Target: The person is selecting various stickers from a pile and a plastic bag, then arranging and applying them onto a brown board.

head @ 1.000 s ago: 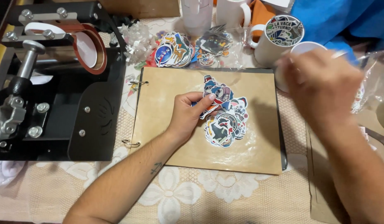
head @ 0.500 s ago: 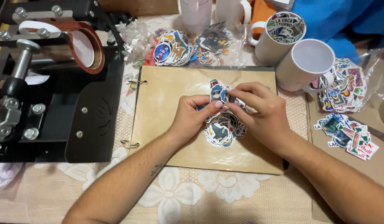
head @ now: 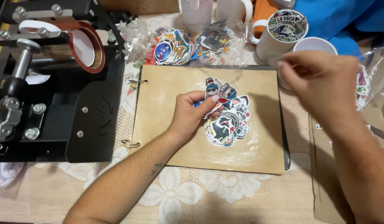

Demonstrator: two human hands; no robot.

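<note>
Stickers (head: 226,118) piled on brown board (head: 167,103), left hand (head: 192,114) pinching one (right hand (head: 320,83) blurred, grip unclear)

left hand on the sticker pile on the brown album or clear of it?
Touching. The head view shows the left hand with its fingertips pressed on the sticker pile, no gap visible, on the brown album.

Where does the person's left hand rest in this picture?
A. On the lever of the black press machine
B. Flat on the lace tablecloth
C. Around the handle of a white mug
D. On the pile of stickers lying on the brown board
D: the left hand lies on the brown board with its fingers on the pile of stickers, away from the press and the mugs.
</note>
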